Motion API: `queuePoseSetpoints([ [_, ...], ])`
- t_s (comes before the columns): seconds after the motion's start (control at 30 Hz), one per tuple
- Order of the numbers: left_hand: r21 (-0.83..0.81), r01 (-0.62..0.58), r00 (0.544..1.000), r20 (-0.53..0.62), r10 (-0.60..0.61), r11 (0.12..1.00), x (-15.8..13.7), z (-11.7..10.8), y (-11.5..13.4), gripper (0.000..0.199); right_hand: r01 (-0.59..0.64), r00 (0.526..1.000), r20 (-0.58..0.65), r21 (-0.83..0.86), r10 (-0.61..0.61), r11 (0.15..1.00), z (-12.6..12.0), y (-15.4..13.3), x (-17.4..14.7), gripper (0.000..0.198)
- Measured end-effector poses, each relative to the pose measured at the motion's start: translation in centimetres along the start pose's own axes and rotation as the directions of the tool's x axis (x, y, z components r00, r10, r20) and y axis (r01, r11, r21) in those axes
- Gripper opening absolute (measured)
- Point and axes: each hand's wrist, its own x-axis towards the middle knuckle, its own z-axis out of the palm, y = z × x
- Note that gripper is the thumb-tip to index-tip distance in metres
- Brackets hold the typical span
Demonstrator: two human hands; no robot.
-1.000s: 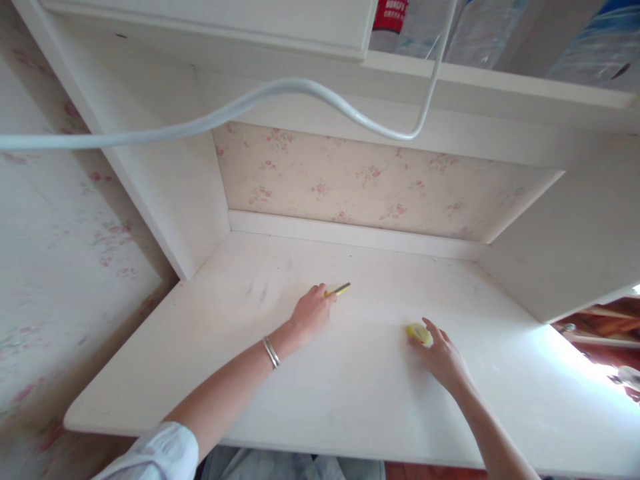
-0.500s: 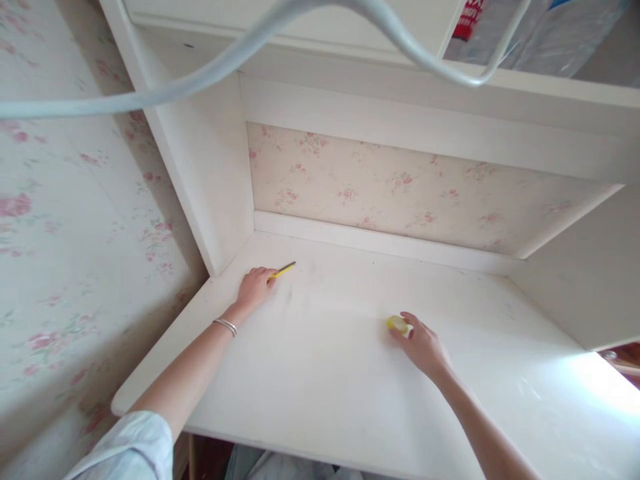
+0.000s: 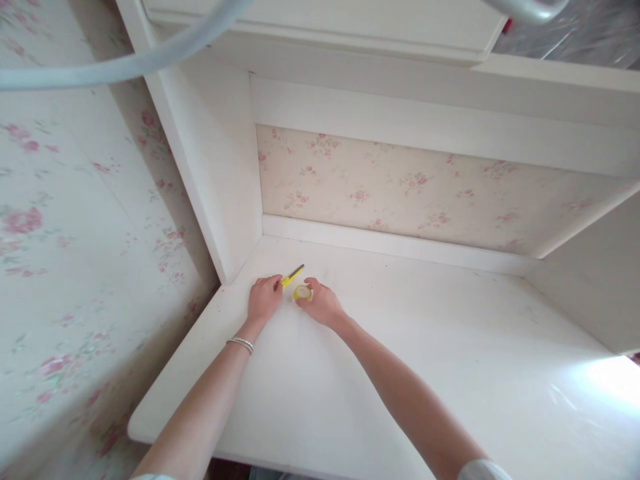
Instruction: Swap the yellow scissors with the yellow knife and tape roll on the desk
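My left hand (image 3: pixel 264 299) rests on the white desk (image 3: pixel 400 373) near its back left corner, gripping a thin yellow and black tool (image 3: pixel 293 275) that sticks out toward the back. A silver bracelet sits on that wrist. My right hand (image 3: pixel 323 303) lies right beside it, fingers on a small yellow tape roll (image 3: pixel 302 292). The two hands nearly touch.
A white side panel (image 3: pixel 220 167) rises just left of the hands, and floral wallpaper (image 3: pixel 425 187) backs the desk. A shelf (image 3: pixel 350 33) overhangs above. A pale cable (image 3: pixel 100 67) crosses the top left. Bright light falls on the desk's right end.
My right hand slid the yellow roll left across the desk until it reached my left hand. My left hand stayed near the corner with the yellow tool.
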Motion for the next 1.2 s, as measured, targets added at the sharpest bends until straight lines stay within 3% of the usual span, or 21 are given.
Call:
queuePoseSetpoints([
  [0.3, 0.012, -0.022, 1.0, 0.003, 0.022, 1.0, 0.6, 0.2, -0.3, 0.03, 0.007, 1.0, 0.002, -0.113, -0.007, 0.994, 2.3, -0.8, 3.9, 0.049],
  [0.47, 0.011, -0.031, 0.999, 0.01, 0.031, 0.999, 0.7, 0.1, -0.2, 0.028, 0.02, 1.0, 0.012, -0.077, -0.02, 0.997, 2.2, -0.5, 4.2, 0.047],
  [0.7, 0.033, -0.066, 0.997, 0.053, 0.064, 0.997, 0.5, -0.6, 1.1, 0.03, -0.006, 0.991, -0.13, 0.05, 0.012, 0.999, 1.8, -0.3, 6.8, 0.055],
  [1.0, 0.055, -0.155, 0.984, 0.095, 0.149, 0.986, 0.0, -1.0, 2.0, 0.028, -0.082, 0.991, -0.115, -0.093, 0.071, 0.992, 2.6, -1.2, 11.6, 0.054],
  [1.2, 0.051, -0.183, 0.98, 0.086, 0.178, 0.982, 0.2, -0.9, 2.1, 0.028, -0.08, 0.991, -0.119, -0.095, 0.068, 0.992, 1.9, -0.5, 12.0, 0.061],
])
